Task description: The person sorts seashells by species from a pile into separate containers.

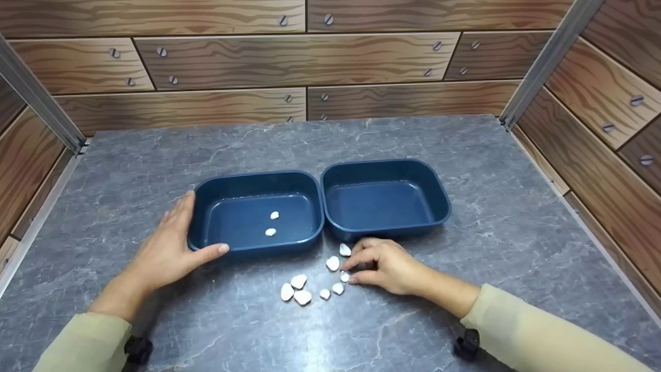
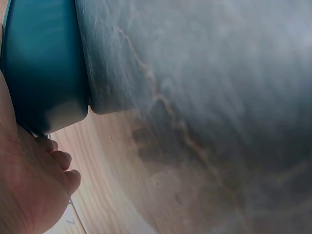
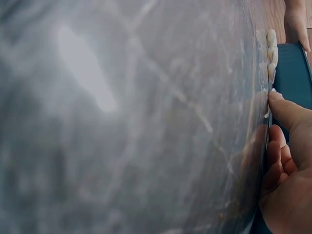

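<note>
My left hand (image 1: 166,248) rests against the left end of a blue bin (image 1: 258,249), its thumb along the front rim and its fingers on the side. In the left wrist view, part of the palm and fingertips (image 2: 73,180) show beside the bin wall. Two small white pebbles (image 1: 270,232) lie inside that bin. My right hand (image 1: 384,264) is low over the table, thumb and forefinger pinching a small white pebble (image 1: 345,276). Around it lie several loose white pebbles (image 1: 333,263), with larger ones (image 1: 302,297) grouped to the left. In the right wrist view, the thumb partly hides the pinched pebble.
A second blue bin (image 1: 387,227) stands against the first on its right, with no pebbles visible inside. Both are on a grey marbled table (image 1: 232,330). Wood-patterned panels (image 1: 289,59) enclose the back and sides, with metal posts (image 1: 547,57) at the corners.
</note>
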{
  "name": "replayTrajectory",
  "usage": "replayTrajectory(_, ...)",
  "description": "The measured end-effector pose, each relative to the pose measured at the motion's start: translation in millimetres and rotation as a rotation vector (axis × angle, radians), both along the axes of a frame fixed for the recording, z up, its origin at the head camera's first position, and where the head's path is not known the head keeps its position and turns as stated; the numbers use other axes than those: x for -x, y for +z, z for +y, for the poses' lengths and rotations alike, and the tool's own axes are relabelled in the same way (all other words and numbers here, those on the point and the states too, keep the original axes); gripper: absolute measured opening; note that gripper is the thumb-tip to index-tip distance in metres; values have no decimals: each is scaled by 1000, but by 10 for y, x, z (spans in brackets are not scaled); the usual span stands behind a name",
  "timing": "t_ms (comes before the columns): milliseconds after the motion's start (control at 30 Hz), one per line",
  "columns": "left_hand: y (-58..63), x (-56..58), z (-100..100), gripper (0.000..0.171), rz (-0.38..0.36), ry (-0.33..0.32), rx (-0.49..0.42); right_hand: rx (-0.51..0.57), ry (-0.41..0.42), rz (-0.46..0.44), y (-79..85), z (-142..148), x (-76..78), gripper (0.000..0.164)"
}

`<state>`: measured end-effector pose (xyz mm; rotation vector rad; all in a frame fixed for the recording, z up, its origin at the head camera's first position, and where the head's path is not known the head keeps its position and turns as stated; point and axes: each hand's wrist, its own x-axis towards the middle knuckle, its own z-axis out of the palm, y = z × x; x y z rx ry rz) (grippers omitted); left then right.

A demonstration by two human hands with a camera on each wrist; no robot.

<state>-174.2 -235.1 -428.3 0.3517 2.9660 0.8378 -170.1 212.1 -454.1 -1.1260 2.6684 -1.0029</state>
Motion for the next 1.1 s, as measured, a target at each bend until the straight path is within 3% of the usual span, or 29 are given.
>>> replayTrajectory(533, 21, -1, 7, 127, 9, 4, -1, 3, 9, 17, 0, 2, 13, 17)
replayTrajectory(1100, 1, -15, 3, 126, 22, 8, 2, 120, 64, -35, 75, 61, 29, 17)
